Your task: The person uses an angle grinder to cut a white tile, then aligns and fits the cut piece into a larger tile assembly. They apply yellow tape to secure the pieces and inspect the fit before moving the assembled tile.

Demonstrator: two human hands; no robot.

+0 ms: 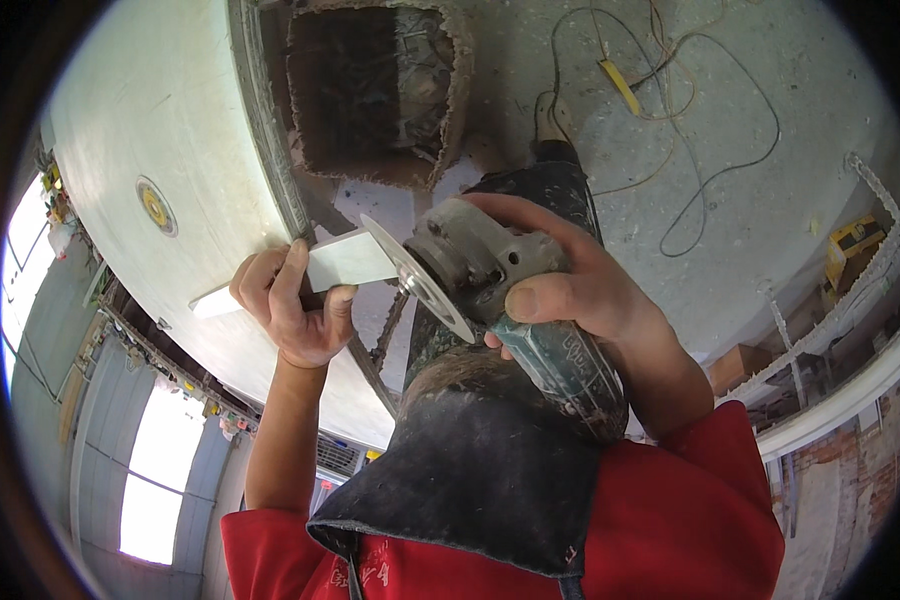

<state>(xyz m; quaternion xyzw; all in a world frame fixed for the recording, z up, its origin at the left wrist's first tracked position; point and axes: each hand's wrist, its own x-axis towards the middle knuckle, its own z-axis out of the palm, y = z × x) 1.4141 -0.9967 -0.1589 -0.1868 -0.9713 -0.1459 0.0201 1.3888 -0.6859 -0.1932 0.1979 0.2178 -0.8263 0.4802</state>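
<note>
My right hand is wrapped round the head of an angle grinder, whose green body points back toward me. A thin disc is mounted on it, facing left. Between the fingers and thumb of my left hand is a flat white strip, perhaps tile or stone. One end of the strip meets the disc's edge or lies just behind it; I cannot tell which. Its other end sticks out left of my hand, over the white table.
The large white table fills the left, with a round disc lying on it. A rough-edged box of scraps stands beyond its edge. Cables loop over the floor at far right, near a yellow piece. A yellow case sits right.
</note>
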